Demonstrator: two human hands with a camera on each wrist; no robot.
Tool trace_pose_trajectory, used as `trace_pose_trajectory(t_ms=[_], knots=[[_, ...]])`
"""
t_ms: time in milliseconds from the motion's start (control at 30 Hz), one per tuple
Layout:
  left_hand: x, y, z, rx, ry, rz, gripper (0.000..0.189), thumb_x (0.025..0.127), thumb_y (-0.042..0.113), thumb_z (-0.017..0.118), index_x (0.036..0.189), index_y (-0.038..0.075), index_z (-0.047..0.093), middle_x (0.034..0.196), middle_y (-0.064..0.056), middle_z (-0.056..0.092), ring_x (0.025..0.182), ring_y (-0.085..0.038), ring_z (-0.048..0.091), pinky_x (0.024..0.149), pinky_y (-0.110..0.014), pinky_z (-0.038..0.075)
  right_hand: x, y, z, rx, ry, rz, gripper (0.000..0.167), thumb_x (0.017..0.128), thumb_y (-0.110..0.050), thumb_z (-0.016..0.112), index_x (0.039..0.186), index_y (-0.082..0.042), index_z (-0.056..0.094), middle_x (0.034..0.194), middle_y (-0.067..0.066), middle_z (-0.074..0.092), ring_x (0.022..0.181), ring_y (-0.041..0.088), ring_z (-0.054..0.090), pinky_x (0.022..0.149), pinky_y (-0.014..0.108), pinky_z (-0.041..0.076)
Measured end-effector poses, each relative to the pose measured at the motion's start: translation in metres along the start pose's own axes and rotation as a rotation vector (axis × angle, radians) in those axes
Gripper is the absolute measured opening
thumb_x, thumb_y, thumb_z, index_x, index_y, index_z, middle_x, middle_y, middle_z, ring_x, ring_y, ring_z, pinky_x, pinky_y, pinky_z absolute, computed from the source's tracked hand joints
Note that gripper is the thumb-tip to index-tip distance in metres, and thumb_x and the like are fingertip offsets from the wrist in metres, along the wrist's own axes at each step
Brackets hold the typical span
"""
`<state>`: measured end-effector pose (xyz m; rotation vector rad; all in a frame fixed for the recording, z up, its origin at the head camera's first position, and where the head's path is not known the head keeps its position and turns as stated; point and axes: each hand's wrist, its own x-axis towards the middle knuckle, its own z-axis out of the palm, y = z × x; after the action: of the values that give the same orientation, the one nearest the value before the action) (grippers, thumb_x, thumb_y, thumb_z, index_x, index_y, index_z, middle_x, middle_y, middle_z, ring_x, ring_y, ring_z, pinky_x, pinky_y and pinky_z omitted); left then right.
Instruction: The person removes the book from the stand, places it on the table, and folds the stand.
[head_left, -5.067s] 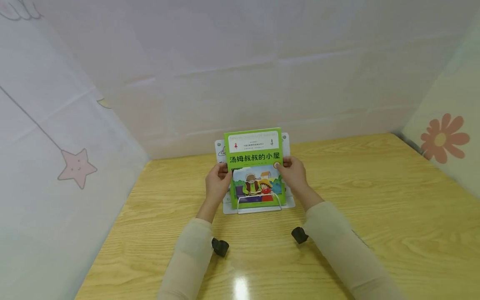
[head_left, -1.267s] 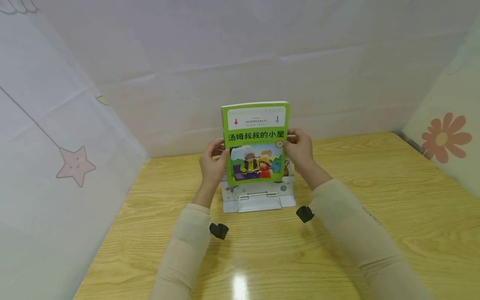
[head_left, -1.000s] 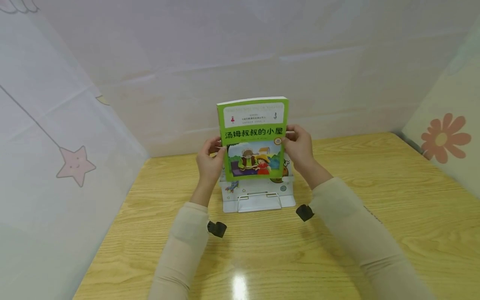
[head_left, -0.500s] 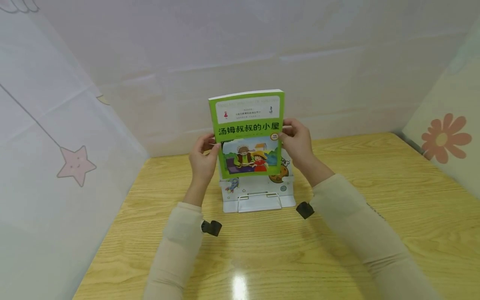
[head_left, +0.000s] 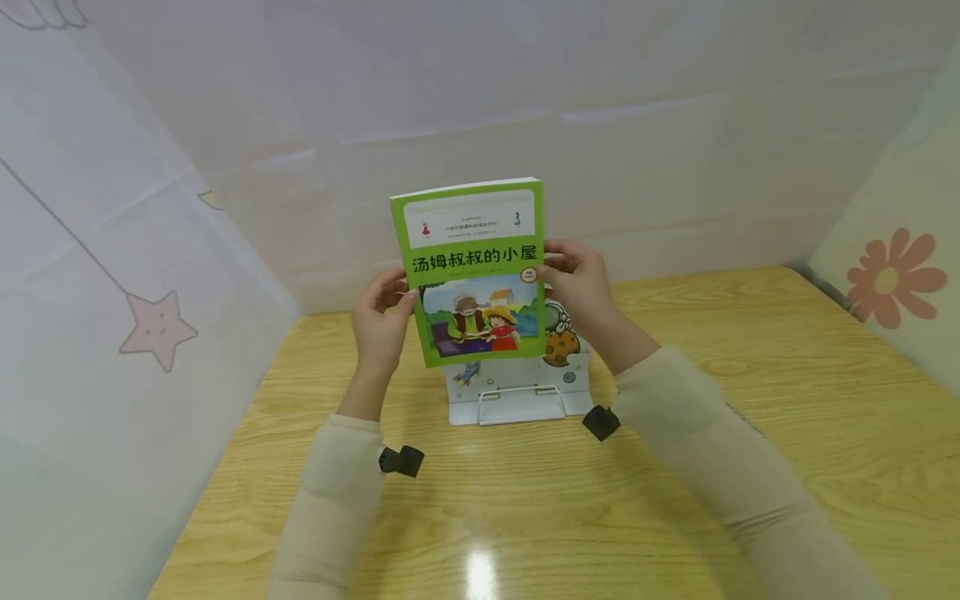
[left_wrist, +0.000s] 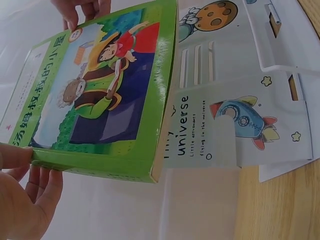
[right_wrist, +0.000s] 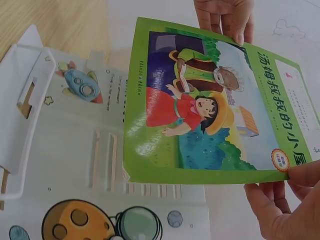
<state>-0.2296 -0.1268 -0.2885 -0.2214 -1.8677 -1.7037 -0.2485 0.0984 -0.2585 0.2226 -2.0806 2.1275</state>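
Observation:
A green picture-covered paperback book (head_left: 476,271) is held up in front of me, its cover facing my head camera and its top leaning slightly left. My left hand (head_left: 381,327) pinches its left edge, thumb on the cover and fingers behind. On the opposite edge my right hand (head_left: 581,287) grips in the same way. Below and behind the book stands a white book stand (head_left: 517,379) printed with a rocket (left_wrist: 245,122) and an orange planet (right_wrist: 77,220). The book covers much of the stand's back plate in the head view; the wire holder (head_left: 521,404) at its front bears nothing.
The stand rests on a wood-grain table (head_left: 712,400). Pale fabric walls surround the table, with a pink star (head_left: 159,330) on the left one and a red flower (head_left: 896,277) on the right. Black wrist cameras (head_left: 602,422) hang at both sleeves.
The book has left the stand, where it leaned behind the wire holder. Both hands raised it, then carried it left and tilted it a little. The stand stayed in place.

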Motion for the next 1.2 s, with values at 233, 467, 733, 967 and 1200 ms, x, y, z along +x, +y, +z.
trace_pose_trajectory(t_ms=[233,467,733,967,1200], knots=[[-0.002,0.001,0.000,-0.033,0.034,-0.026,0.028,0.076,-0.009,0.058,0.104,-0.008,0.057,0.082,-0.006,0.054,0.072,-0.013,0.051,0.061,-0.021,0.048,0.000,0.008,-0.002,0.063,-0.019,-0.006,0.031,0.084,0.003,0.050,0.115,0.001,0.051,0.104,0.016,0.052,0.093,0.025,0.052,0.077,0.036,0.046],[-0.002,0.003,-0.015,-0.104,0.040,-0.134,0.031,0.077,-0.012,0.056,0.108,-0.010,0.054,0.084,-0.006,0.051,0.075,-0.014,0.050,0.065,-0.025,0.050,-0.001,0.014,0.010,0.130,-0.048,0.101,0.033,0.085,-0.001,0.052,0.117,-0.004,0.052,0.102,0.011,0.052,0.093,0.023,0.052,0.079,0.037,0.045],[-0.002,0.003,-0.036,-0.047,0.035,-0.241,0.032,0.077,-0.009,0.057,0.109,-0.008,0.054,0.083,-0.004,0.052,0.076,-0.013,0.051,0.066,-0.026,0.050,-0.005,0.022,0.024,0.179,-0.077,0.195,0.033,0.083,-0.003,0.055,0.116,-0.008,0.055,0.098,0.010,0.050,0.089,0.022,0.053,0.075,0.036,0.047],[-0.005,0.002,-0.061,-0.040,0.027,-0.348,0.027,0.077,-0.006,0.059,0.104,-0.001,0.059,0.080,-0.004,0.052,0.072,-0.011,0.053,0.064,-0.025,0.050,-0.006,0.029,0.043,0.218,-0.114,0.257,0.031,0.081,-0.002,0.056,0.112,-0.008,0.058,0.098,0.010,0.053,0.084,0.021,0.056,0.069,0.032,0.049],[0.000,-0.038,-0.103,-0.070,-0.058,-0.335,0.027,0.075,0.003,0.066,0.102,0.004,0.062,0.084,-0.007,0.055,0.076,-0.014,0.055,0.068,-0.029,0.050,-0.013,0.035,0.066,0.249,-0.144,0.327,0.029,0.081,-0.004,0.057,0.109,-0.012,0.059,0.099,0.010,0.057,0.083,0.022,0.058,0.071,0.033,0.048]])
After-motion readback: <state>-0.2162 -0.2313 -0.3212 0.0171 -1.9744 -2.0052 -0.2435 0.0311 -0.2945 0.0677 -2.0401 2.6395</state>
